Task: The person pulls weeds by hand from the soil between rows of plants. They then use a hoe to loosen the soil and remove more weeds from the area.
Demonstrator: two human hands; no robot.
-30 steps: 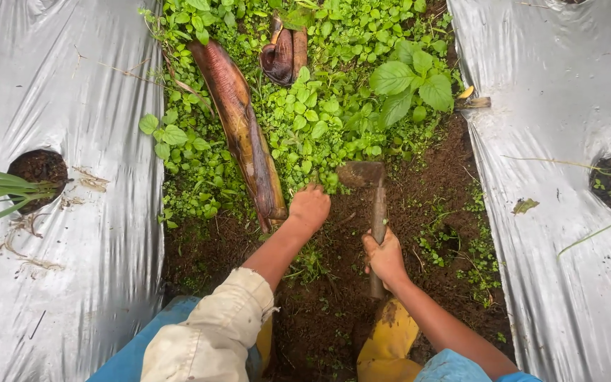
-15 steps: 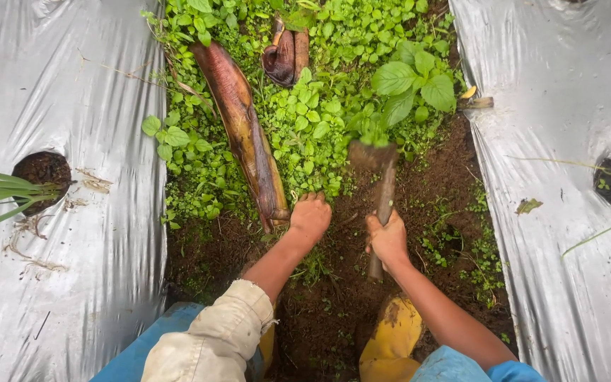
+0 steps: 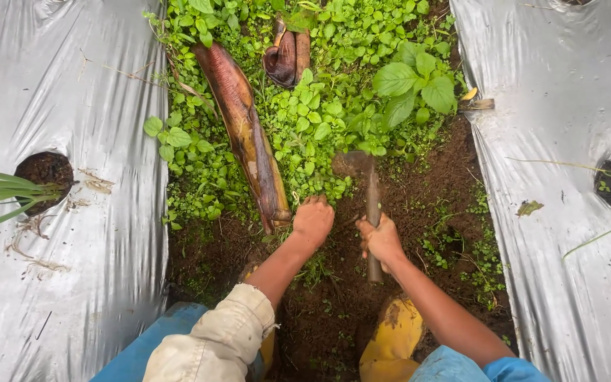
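My right hand (image 3: 381, 242) grips the wooden handle of a small hoe (image 3: 370, 198). Its muddy blade (image 3: 351, 163) sits at the edge of the green weeds (image 3: 319, 120). My left hand (image 3: 312, 219) is closed and pressed down into the weeds and soil just left of the hoe; whether it holds any weeds I cannot tell. Bare dark soil (image 3: 334, 311) lies between my arms and the weeds.
Silver plastic mulch (image 3: 65, 106) covers the beds on both sides, with planting holes (image 3: 44, 171) holding thin-leaved plants. A long brown banana sheath (image 3: 245, 134) lies in the weeds at left. My yellow boots (image 3: 390, 339) stand on the soil below.
The hoe blade came down and back from the raised position among the weeds to the soil edge. My left hand slid slightly lower and stays on the weeds.
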